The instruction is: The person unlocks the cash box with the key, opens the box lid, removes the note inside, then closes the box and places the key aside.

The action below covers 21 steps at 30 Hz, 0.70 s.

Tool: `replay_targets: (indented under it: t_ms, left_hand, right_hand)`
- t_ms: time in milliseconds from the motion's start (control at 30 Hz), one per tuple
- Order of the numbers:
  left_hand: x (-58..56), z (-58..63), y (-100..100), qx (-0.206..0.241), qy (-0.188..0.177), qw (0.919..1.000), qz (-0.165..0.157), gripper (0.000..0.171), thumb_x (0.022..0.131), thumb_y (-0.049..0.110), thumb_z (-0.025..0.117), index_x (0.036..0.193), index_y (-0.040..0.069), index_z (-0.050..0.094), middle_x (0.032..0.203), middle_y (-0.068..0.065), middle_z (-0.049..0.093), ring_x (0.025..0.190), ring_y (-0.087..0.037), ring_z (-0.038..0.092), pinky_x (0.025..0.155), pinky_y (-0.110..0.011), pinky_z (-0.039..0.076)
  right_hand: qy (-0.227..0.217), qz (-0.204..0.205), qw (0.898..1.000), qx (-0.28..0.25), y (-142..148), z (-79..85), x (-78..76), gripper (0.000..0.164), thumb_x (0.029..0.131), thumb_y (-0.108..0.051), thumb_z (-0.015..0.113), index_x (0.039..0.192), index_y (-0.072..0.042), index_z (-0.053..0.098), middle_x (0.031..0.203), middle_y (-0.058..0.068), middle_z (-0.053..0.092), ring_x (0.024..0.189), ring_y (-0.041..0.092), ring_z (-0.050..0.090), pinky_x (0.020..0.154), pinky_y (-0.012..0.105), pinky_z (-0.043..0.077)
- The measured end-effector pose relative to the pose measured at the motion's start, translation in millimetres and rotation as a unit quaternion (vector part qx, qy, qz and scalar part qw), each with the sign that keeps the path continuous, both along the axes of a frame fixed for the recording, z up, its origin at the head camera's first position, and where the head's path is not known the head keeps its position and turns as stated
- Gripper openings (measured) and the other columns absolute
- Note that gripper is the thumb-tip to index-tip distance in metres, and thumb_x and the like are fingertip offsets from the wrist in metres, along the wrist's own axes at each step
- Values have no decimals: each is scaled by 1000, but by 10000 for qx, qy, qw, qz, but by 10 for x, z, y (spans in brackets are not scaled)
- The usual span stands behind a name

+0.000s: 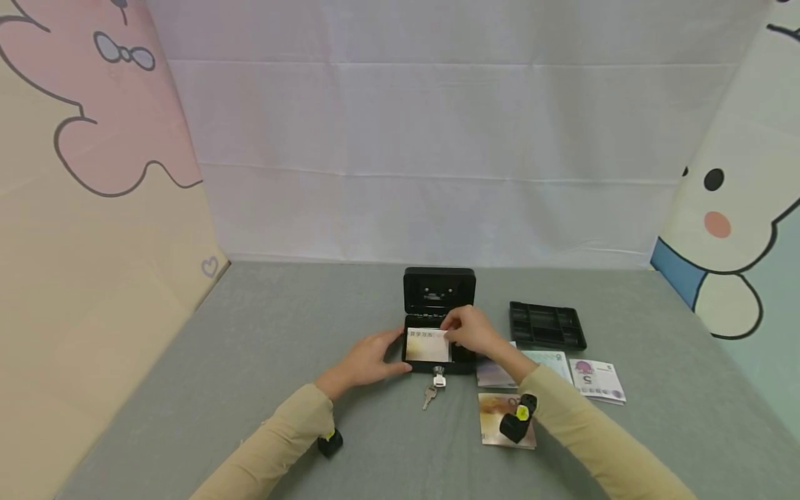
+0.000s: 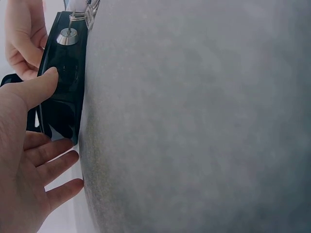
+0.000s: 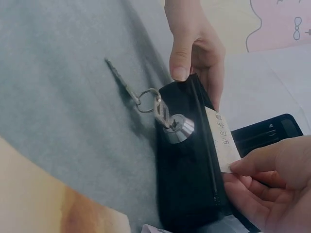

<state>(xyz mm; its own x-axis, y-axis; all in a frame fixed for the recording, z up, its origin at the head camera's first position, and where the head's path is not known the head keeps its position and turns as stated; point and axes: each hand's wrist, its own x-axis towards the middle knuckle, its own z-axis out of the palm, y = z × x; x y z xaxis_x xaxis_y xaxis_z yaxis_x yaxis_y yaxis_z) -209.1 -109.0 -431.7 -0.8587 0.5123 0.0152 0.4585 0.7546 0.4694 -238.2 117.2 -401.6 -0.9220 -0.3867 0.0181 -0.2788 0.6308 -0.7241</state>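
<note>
A small black cash box [image 1: 464, 366] stands with its hinged lid [image 1: 439, 286] raised at the back. My left hand [image 1: 371, 359] rests against its left side, thumb [image 2: 46, 87] on the front wall and the other fingers spread along the side. With thumb and fingertips, my right hand [image 1: 473, 330] pinches the right edge of a pale yellowish banknote [image 1: 428, 345] with printed characters. The note lies within the box's opening; whether it is single or a stack I cannot tell. Keys [image 1: 430, 396] on a ring hang from the front lock [image 3: 179, 129].
A black compartment tray [image 1: 550, 326] lies to the right of the box. Nearer me are a purplish banknote pile [image 1: 495, 375], a greenish one [image 1: 551, 361], a white-and-purple one [image 1: 597, 379] and a brownish one [image 1: 495, 417]. My right forearm crosses above them. Grey cloth covers the table.
</note>
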Motion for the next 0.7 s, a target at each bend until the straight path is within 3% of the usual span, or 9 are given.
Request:
replay_targets:
  t_ms: [300, 700]
  left_hand:
    - [5, 1, -4, 27, 109, 9999, -74, 76, 82, 42, 64, 137, -3, 36, 135, -16, 44, 122, -29, 43, 99, -40, 38]
    - [-2, -12, -3, -57, 150, 9999, -64, 77, 81, 42, 64, 137, -3, 36, 135, -16, 45, 122, -29, 44, 99, -41, 38]
  right_hand:
    - [-526, 273, 9942, -900, 131, 188, 28, 12, 83, 5, 55, 91, 9, 63, 78, 15, 62, 71, 29, 62, 63, 38, 54]
    - [-414, -28, 9959, -799, 407, 443, 123, 15, 87, -4, 58, 97, 4, 64, 88, 13, 63, 82, 30, 62, 69, 38, 54]
